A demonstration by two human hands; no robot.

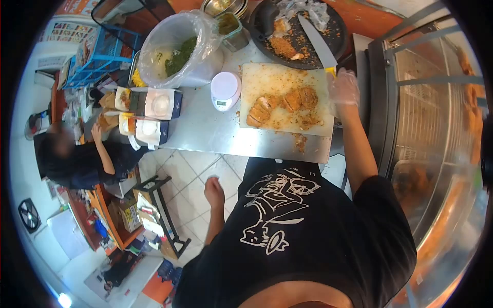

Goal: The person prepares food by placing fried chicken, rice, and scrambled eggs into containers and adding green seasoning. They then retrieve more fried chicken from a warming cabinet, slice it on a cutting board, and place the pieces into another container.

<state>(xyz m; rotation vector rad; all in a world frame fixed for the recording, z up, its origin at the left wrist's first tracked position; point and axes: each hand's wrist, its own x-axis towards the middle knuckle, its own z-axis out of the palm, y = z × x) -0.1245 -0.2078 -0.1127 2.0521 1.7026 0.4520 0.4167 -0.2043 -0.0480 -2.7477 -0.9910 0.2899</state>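
My right hand (345, 88), in a clear plastic glove, is closed around the yellow handle of a kitchen knife (317, 43) at the right edge of the cutting board. The blade points away from me, over a black round pan (267, 45) with breaded pieces, crumbs and clear plastic in it. Sliced breaded cutlets (299, 99) lie on the white cutting board (287, 76), with crumbs scattered around them. Off the table's front edge, above the floor, my left hand (214, 191) hangs bare with its fingers curled; nothing shows in it.
A white digital scale (226, 88) stands left of the board. Behind it is a plastic-lined bucket (205, 61) with greens. Open boxes (160, 105) with food line the steel table (192, 123). A co-worker (77, 161) stands at the left; a glass cabinet (426, 128) is close on my right.
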